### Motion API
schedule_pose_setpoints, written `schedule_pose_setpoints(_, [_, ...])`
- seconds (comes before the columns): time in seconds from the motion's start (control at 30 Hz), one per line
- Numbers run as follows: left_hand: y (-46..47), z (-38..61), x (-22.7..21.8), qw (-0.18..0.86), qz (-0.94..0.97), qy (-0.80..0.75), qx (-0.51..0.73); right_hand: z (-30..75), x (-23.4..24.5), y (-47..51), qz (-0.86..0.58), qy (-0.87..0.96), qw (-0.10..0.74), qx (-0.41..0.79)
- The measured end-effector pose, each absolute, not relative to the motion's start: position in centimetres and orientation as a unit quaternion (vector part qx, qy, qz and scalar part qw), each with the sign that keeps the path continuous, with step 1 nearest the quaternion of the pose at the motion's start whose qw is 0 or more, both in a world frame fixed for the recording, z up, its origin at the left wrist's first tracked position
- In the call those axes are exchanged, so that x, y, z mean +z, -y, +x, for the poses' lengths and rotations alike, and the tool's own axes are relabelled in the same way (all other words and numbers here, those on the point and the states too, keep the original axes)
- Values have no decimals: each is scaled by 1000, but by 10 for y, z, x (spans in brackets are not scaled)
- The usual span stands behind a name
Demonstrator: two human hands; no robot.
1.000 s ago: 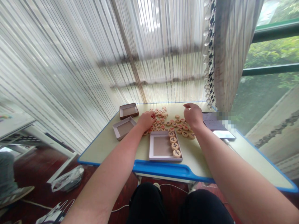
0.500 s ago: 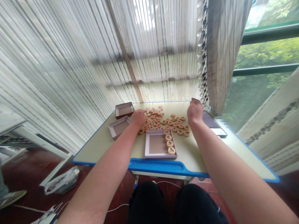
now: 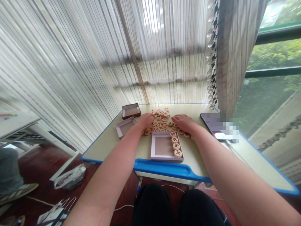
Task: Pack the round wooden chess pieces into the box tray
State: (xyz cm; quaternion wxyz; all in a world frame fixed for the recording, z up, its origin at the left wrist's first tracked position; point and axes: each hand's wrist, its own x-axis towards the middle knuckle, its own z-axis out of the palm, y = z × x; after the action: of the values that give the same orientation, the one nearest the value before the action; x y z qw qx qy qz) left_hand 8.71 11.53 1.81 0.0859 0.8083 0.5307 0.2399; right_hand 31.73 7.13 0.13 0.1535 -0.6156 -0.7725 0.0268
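Round wooden Chinese chess pieces [image 3: 159, 125] with red and black characters lie in a loose cluster on the desk. My left hand [image 3: 146, 120] rests at the cluster's left edge, fingers loosely bent against the pieces, nothing visibly gripped. Over the right part of the cluster, my right hand [image 3: 183, 122] lies flat with its fingers stretched leftward, covering some pieces. In front of both hands sits a shallow open box [image 3: 155, 154]. A column of several black-character pieces [image 3: 176, 146] lines its right side, faces up.
Behind my left forearm lie another shallow tray [image 3: 125, 128] and a brown-edged box part [image 3: 131, 110]. A phone or tablet [image 3: 209, 124] lies on the right of the desk [image 3: 98, 147]. Striped curtains [image 3: 169, 72] hang behind. Bags [image 3: 70, 177] and another person's leg [image 3: 10, 172] are at lower left.
My right hand has come down and left from beside the tablet onto the pieces, from curled to flat. My left hand stays at the left edge. The view has shifted slightly left.
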Motion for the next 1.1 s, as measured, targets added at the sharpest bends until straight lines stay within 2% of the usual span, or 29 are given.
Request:
schedule_pose_setpoints(0.13, [-117, 87, 19, 144, 788, -552, 230, 313, 1, -71, -637, 748, 187, -14])
schedule_pose_setpoints(0.3, [-119, 81, 24, 196, 748, -580, 256, 311, 0, -74, -598, 788, 138, 46])
schedule_pose_setpoints(0.4, [-119, 77, 24, 203, 740, -581, 271, 312, -1, -75, -601, 783, 153, 43])
schedule_pose_setpoints(0.63, [-114, 76, 26, 119, 766, -579, 253, 303, 4, -79, -603, 779, 169, 27])
schedule_pose_setpoints(0.83, [-112, 70, 21, -9, 732, -641, 231, 299, 8, -78, -554, 813, 177, 13])
schedule_pose_setpoints(0.93, [-111, 71, 21, -25, 730, -647, 221, 301, 9, -76, -561, 801, 207, -4])
schedule_pose_setpoints(1.1, [-112, 86, 20, -26, 787, -575, 220, 307, 8, -78, -601, 773, 204, -6])
